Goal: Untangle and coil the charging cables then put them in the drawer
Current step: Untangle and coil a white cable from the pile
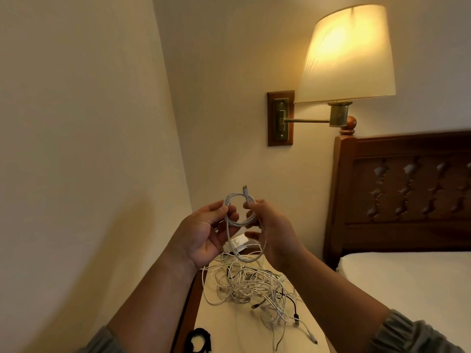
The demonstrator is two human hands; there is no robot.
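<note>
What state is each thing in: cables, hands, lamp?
White cable: partly coiled, held above the nightstand, one loop hanging.
Left hand: grips the coil.
Right hand: pinches the coil.
Cable pile: tangled, on the nightstand.
Black cable: coiled, at the nightstand's near edge.
Wall lamp: lit.

The coiled white cable has a smooth plastic sheath with a faint sheen, like the tangled cables on the pale, smooth tabletop. The lampshade is matt cloth. Its arm is dull brass-coloured metal, fixed to a glossy wooden plaque. The carved headboard is polished dark wood.
</note>
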